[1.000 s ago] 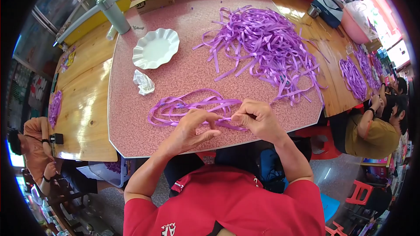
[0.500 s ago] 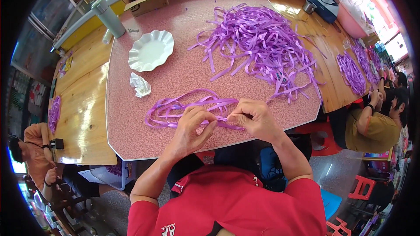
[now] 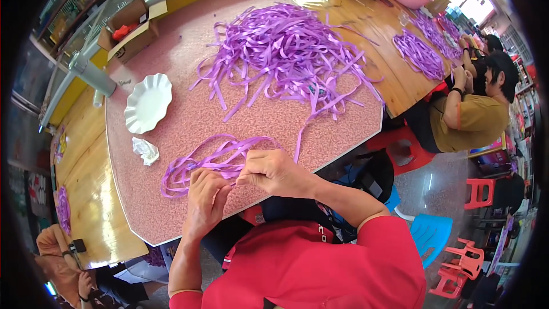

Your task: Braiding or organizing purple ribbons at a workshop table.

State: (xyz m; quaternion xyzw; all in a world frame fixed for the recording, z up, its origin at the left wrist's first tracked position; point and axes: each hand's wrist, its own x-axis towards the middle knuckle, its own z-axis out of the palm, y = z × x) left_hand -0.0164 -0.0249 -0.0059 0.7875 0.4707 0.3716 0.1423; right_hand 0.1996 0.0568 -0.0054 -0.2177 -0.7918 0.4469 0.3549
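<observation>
Near the front edge of the pink speckled table (image 3: 189,74), my left hand (image 3: 207,197) and my right hand (image 3: 273,173) meet with fingertips pinched on a purple ribbon. The short piece between them is mostly hidden by the fingers. Just beyond my hands, loose loops of purple ribbon (image 3: 191,163) lie on the tabletop. Farther off is a large tangled heap of the same purple ribbons (image 3: 286,46). One strand trails from the heap down to beside my right hand.
At left are a white scalloped dish (image 3: 148,103), crumpled tissue (image 3: 146,151), a grey-green bottle (image 3: 91,74) and an open cardboard box (image 3: 134,40). People sit at right (image 3: 469,117) and lower left (image 3: 60,257). More ribbon bundles (image 3: 420,54) lie on the wooden table (image 3: 360,28).
The view has turned and tilted, so the table's things sit farther left. My fingertips have come closer together and still pinch the ribbon.
</observation>
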